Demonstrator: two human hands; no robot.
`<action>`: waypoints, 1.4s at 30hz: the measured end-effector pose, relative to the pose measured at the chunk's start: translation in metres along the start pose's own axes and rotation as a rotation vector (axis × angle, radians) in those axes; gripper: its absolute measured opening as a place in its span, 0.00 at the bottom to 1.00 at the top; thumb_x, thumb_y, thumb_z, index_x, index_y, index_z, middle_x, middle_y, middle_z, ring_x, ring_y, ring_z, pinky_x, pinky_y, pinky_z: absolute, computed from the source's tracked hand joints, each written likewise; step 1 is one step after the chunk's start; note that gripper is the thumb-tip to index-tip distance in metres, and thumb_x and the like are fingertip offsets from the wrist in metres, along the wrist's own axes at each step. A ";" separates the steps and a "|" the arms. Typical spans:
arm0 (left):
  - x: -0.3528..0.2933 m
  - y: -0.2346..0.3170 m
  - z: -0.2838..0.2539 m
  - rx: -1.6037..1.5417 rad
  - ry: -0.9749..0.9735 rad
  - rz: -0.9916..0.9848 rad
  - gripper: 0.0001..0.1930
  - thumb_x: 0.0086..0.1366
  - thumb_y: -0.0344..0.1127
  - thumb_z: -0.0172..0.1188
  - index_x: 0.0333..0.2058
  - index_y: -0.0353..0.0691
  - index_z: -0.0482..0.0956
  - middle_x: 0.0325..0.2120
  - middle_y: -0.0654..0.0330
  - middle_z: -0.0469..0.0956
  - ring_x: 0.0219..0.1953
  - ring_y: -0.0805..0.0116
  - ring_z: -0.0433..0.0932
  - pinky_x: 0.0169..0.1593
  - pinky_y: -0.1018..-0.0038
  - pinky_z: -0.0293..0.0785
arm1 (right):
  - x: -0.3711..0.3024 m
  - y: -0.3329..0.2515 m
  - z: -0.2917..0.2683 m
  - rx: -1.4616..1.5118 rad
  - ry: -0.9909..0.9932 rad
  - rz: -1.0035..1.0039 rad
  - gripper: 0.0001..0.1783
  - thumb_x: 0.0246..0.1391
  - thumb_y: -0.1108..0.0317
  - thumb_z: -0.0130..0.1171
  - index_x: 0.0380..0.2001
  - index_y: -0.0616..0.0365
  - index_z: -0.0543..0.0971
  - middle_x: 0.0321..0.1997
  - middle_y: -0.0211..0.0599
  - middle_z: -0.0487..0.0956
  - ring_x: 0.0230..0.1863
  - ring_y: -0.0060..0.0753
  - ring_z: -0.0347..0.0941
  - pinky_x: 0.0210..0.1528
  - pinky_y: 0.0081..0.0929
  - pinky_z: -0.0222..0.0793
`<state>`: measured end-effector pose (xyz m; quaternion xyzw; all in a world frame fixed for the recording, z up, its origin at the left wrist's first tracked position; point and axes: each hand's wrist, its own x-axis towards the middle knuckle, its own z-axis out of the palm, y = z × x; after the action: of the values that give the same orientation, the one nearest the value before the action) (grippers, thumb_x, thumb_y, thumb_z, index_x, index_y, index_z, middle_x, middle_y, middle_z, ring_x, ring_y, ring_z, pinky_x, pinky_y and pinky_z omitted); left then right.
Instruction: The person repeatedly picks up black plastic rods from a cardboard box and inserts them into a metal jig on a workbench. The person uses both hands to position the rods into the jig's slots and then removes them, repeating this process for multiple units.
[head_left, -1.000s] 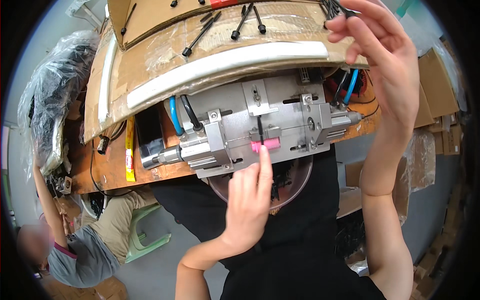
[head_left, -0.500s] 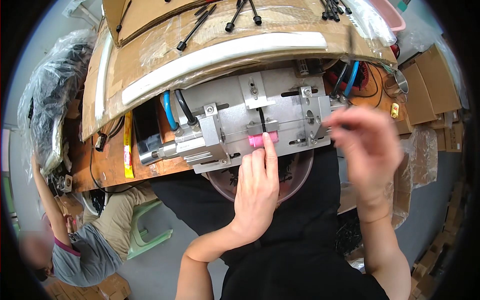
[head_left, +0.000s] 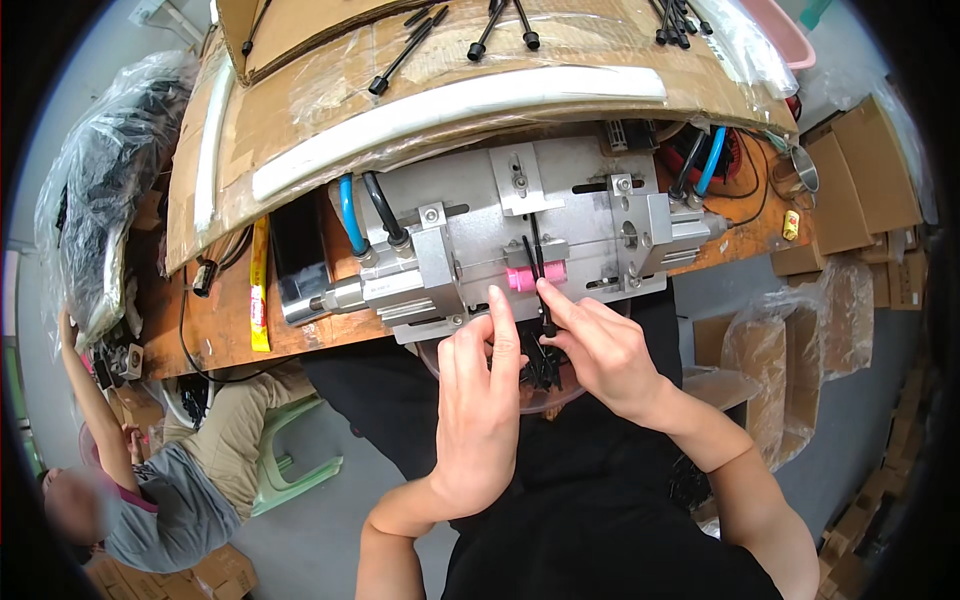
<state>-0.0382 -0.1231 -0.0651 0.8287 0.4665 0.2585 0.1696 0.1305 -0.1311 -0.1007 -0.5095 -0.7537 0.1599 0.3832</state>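
A metal fixture lies along the bench edge before me, with a cylinder block on each side. At its middle sits a pink block, and one thin black rod runs up from it toward the upper bracket. My right hand has thumb and index finger around the lower part of a second black rod with a thick end, which slants across the pink block. Just below the block, my left hand holds nothing visible; its index finger points up and the fingers are apart.
A bowl of black pieces is below the fixture, partly behind my hands. Cardboard with several black rods covers the bench beyond. Blue and black hoses reach the cylinders. Another person sits at left; boxes stand at right.
My right hand has come in from the right to the pink block, with a black rod. My left index finger has come off the block, and that hand has drawn down and left.
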 end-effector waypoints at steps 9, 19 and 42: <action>0.107 -0.027 -0.056 0.056 0.355 0.151 0.18 0.60 0.21 0.56 0.50 0.40 0.77 0.41 0.50 0.72 0.45 0.56 0.73 0.49 0.69 0.69 | 0.001 -0.017 -0.030 0.146 -0.251 -0.298 0.14 0.46 0.77 0.63 0.39 0.66 0.76 0.30 0.37 0.76 0.28 0.34 0.72 0.30 0.28 0.71; 0.164 -0.074 -0.100 -0.012 0.014 0.205 0.09 0.59 0.25 0.58 0.39 0.36 0.80 0.31 0.56 0.76 0.32 0.66 0.74 0.41 0.73 0.70 | 0.044 -0.012 -0.037 -0.011 -0.897 -0.303 0.09 0.44 0.72 0.60 0.29 0.61 0.72 0.29 0.42 0.74 0.34 0.44 0.75 0.32 0.36 0.73; 0.013 0.006 0.045 0.268 0.006 0.106 0.35 0.52 0.25 0.64 0.60 0.28 0.64 0.35 0.55 0.69 0.37 0.60 0.69 0.43 0.66 0.68 | 0.135 -0.016 -0.132 0.219 0.331 -0.203 0.07 0.55 0.76 0.58 0.39 0.65 0.78 0.35 0.42 0.82 0.30 0.27 0.77 0.32 0.21 0.70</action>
<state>-0.0020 -0.1167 -0.0951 0.8665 0.4531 0.2050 0.0421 0.1927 -0.0375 0.0525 -0.4058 -0.7061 0.1158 0.5687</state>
